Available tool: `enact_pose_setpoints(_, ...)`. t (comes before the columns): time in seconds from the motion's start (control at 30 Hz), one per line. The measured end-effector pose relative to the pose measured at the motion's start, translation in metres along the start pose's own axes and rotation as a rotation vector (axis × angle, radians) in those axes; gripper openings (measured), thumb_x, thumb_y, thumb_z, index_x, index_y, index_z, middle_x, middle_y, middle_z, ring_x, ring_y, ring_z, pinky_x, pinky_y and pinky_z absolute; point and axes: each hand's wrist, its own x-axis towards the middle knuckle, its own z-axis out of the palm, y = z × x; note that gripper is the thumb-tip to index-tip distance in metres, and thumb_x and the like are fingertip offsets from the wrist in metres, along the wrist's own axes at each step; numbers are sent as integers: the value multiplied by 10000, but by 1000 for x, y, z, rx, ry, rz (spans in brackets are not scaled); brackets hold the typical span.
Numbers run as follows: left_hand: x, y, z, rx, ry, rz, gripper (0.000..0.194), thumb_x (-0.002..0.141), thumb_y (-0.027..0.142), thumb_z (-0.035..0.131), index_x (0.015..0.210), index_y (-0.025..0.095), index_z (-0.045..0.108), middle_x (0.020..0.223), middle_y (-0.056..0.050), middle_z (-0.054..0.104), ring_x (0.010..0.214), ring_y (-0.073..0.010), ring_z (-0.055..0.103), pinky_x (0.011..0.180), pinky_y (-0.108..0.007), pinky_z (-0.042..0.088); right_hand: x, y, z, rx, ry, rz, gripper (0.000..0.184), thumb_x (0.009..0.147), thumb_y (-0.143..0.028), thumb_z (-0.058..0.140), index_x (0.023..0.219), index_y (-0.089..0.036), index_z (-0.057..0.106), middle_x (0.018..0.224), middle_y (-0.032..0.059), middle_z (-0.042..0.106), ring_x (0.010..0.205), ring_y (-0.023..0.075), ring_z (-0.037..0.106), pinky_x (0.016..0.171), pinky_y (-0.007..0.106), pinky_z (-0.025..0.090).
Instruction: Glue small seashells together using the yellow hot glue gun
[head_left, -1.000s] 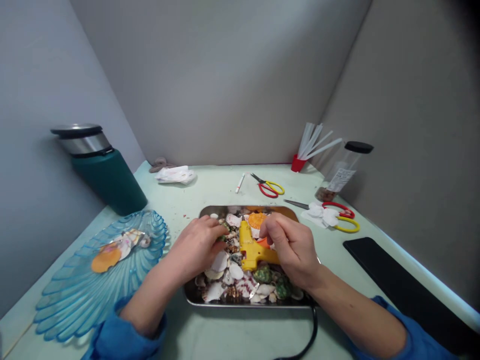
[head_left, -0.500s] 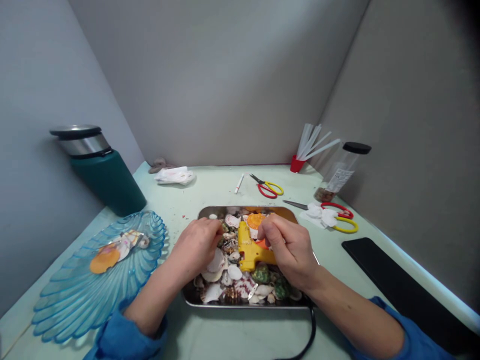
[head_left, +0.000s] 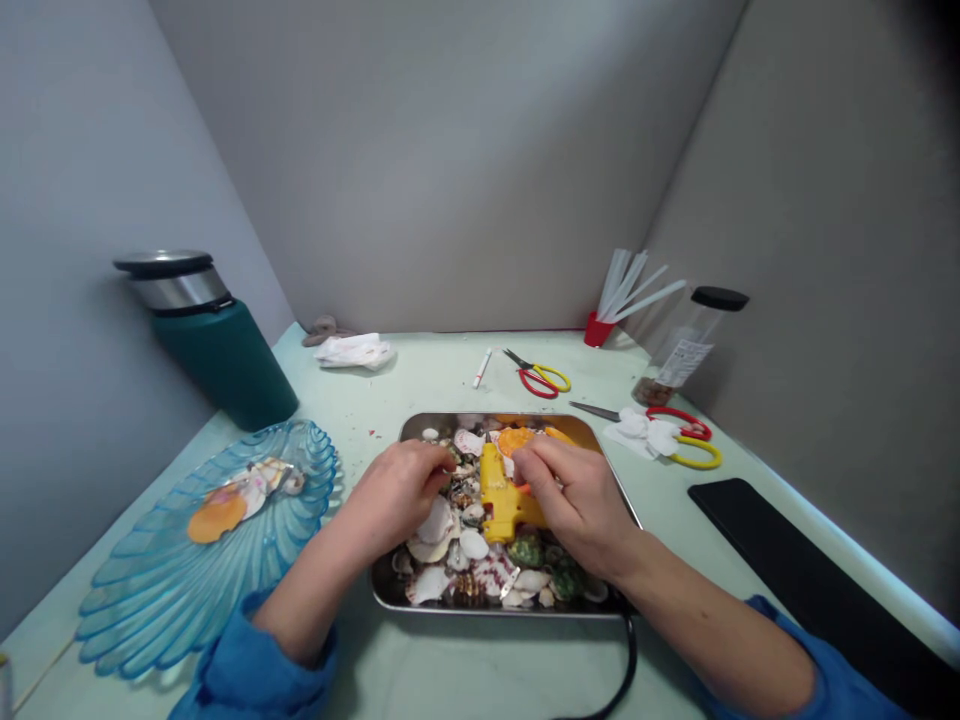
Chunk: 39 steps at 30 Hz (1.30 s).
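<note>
My left hand is over the left side of a metal tray full of seashells. Its thumb and forefinger are pinched together, and whatever is between them is too small to make out. My right hand is curled closed over the tray's right side, thumb against forefinger, its contents hidden. Between the hands a yellow glue gun lies on the shells, nozzle pointing away from me. My right hand covers its handle end and part of the orange trigger.
At left stand a blue shell-shaped dish holding joined shells and a green flask. Behind lie small scissors and a white stick. At right are larger scissors, glue sticks, a jar and a black slab.
The whole view has shifted slightly. My right hand has moved a little left over the glue gun, covering more of the trigger. My left fingers remain pinched.
</note>
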Motion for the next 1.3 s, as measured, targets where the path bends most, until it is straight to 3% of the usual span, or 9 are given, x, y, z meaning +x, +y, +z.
enact_pose_setpoints(0.23, -1, -2, 0, 5, 61, 0, 185, 833, 196, 462, 839, 192, 647, 817, -42, 651, 783, -174, 576, 696, -263, 413, 5, -3, -15, -19, -13, 103, 332, 924, -329, 391, 667, -172, 532, 603, -15, 525, 555, 104, 467, 572, 234, 333)
enact_pose_setpoints(0.37, -1, -5, -5, 1, 57, -10, 223, 843, 187, 436, 897, 197, 651, 876, -47, 663, 822, -178, 580, 735, -280, 418, 9, 2, -28, -190, -248, 79, 253, 886, -331, 466, 701, -182, 552, 653, -6, 567, 595, 118, 490, 564, 234, 323)
enact_pose_setpoints(0.47, -3, -5, -12, 12, -15, 48, 209, 819, 180, 457, 909, 203, 645, 929, -48, 651, 892, -189, 561, 782, -295, 410, 10, 6, -32, -344, -425, 60, 199, 819, -375, 561, 739, -193, 576, 714, 12, 595, 656, 146, 518, 570, 241, 321)
enact_pose_setpoints(0.6, -9, -3, -18, 123, -152, 121, 138, 700, 152, 547, 808, 195, 620, 798, -36, 626, 841, -206, 532, 773, -324, 395, 8, 8, -33, -454, -551, 26, 258, 742, -447, 633, 776, -200, 571, 776, 31, 609, 724, 184, 540, 574, 256, 316)
enact_pose_setpoints(0.83, -10, 1, -23, 86, -194, 43, 146, 687, 152, 526, 794, 195, 616, 761, -34, 609, 810, -198, 522, 745, -309, 381, 7, 9, -29, -488, -627, 42, 277, 744, -458, 625, 799, -200, 543, 767, 26, 619, 694, 183, 561, 549, 253, 286)
enact_pose_setpoints(0.97, -9, 3, -25, -14, -188, 24, 111, 754, 272, 535, 756, 205, 623, 744, -25, 610, 757, -178, 532, 701, -283, 373, 8, 9, -28, -493, -657, 33, 277, 753, -470, 609, 789, -203, 541, 748, 17, 624, 668, 180, 559, 527, 251, 256)
enact_pose_setpoints(1.3, -5, 4, -22, -85, -123, -198, 382, 726, 560, 539, 636, 191, 579, 557, 10, 573, 528, -127, 479, 486, -229, 263, 6, 7, -31, -453, -710, 59, 264, 784, -425, 566, 917, -199, 535, 808, 44, 633, 727, 199, 585, 562, 255, 300)
